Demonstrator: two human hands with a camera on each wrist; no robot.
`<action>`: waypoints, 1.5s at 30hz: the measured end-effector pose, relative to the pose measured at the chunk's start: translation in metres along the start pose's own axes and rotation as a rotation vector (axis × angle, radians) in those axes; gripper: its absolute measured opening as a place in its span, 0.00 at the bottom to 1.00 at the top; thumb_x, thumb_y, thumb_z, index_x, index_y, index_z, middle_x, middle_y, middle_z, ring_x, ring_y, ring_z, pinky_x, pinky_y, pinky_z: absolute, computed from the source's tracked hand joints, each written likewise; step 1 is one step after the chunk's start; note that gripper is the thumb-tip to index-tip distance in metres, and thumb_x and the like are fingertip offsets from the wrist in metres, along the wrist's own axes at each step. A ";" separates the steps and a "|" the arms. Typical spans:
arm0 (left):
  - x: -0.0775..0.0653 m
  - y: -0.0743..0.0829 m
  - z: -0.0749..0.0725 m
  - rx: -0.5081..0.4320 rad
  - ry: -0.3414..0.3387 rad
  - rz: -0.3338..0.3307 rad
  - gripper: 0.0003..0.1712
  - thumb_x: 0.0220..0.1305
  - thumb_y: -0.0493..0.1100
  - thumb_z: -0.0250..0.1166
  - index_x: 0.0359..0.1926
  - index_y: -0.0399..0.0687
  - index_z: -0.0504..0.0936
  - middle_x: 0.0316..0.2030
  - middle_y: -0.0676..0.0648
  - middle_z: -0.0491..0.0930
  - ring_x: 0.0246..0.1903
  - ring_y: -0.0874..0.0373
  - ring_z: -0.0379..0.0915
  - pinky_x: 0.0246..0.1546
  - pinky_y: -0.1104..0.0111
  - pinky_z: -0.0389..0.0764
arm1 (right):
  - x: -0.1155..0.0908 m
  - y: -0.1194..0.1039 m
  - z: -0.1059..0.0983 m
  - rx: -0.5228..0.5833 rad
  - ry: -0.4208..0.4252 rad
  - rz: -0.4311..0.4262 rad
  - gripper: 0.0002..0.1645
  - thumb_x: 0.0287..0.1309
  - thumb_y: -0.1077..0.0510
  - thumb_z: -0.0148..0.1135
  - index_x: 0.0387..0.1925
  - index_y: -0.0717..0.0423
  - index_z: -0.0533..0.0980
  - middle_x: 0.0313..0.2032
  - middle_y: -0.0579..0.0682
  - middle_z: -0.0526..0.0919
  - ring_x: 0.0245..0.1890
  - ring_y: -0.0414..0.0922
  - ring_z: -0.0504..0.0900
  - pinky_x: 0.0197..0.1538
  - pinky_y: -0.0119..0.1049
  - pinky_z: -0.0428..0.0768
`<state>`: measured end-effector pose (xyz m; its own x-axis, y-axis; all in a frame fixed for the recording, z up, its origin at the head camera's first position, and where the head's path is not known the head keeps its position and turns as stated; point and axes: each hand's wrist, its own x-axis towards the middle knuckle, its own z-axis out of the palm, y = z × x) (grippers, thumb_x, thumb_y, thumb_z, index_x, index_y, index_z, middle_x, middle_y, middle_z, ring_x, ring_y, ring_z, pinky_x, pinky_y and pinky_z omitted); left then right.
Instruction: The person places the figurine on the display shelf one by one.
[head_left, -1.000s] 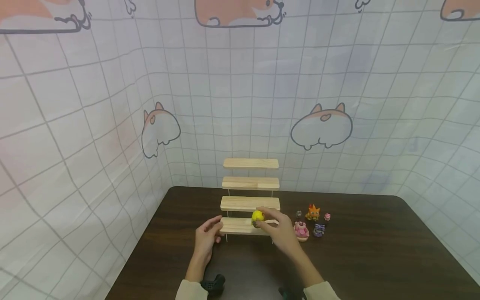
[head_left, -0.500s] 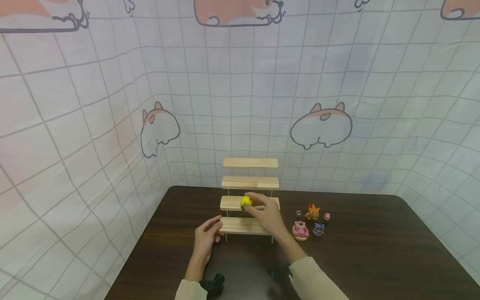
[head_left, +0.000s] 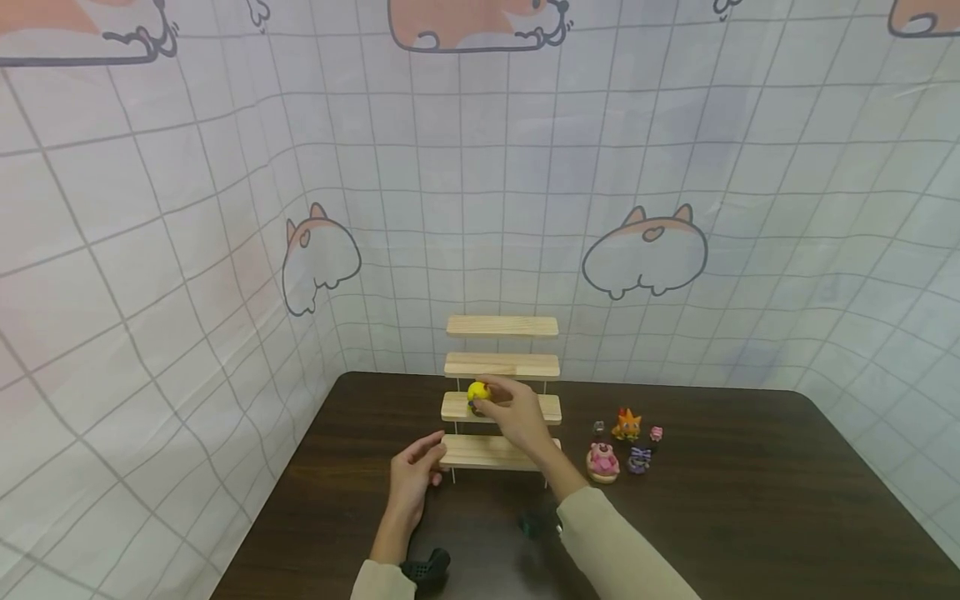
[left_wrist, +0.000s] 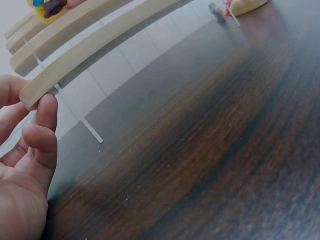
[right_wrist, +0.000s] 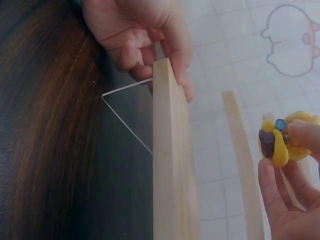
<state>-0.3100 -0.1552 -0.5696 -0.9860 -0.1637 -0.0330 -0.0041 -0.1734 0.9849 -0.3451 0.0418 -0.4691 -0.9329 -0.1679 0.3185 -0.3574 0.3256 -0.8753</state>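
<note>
A small yellow figurine (head_left: pixel 477 389) with dark purple and blue parts is pinched between the thumb and fingers of my right hand (head_left: pixel 519 421). It is at the left part of the second-lowest board (head_left: pixel 528 408) of a stepped wooden display shelf; whether it touches the board I cannot tell. The right wrist view shows the figurine (right_wrist: pixel 278 146) between thumb and fingertips. My left hand (head_left: pixel 411 479) grips the left end of the lowest board (head_left: pixel 491 452). In the left wrist view, fingers (left_wrist: pixel 46 112) hold that board's end (left_wrist: pixel 75 65) from above and below.
Right of the shelf, several small figurines stand on the dark wooden table (head_left: pixel 750 483): an orange one (head_left: pixel 627 425), a pink bear (head_left: pixel 602 462), a purple one (head_left: pixel 639 460), and tinier ones. Thin clear supports (left_wrist: pixel 92 131) hold the boards. A grid-patterned cloth (head_left: pixel 510 208) hangs behind.
My right hand has carried the yellow figurine leftward and up, from over the lowest board to the second-lowest board's left part. The left hand has stayed on the lowest board's end.
</note>
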 end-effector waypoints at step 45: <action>-0.001 0.001 0.000 0.028 0.011 0.005 0.23 0.70 0.42 0.68 0.62 0.38 0.81 0.32 0.53 0.82 0.25 0.61 0.78 0.21 0.75 0.74 | 0.017 0.000 0.029 -0.078 0.065 0.021 0.21 0.62 0.56 0.72 0.57 0.45 0.84 0.50 0.52 0.89 0.49 0.51 0.87 0.54 0.49 0.84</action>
<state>-0.3091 -0.1547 -0.5688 -0.9841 -0.1752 -0.0300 -0.0044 -0.1449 0.9894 -0.3598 0.0123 -0.4746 -0.9400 -0.1003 0.3261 -0.3382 0.4005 -0.8516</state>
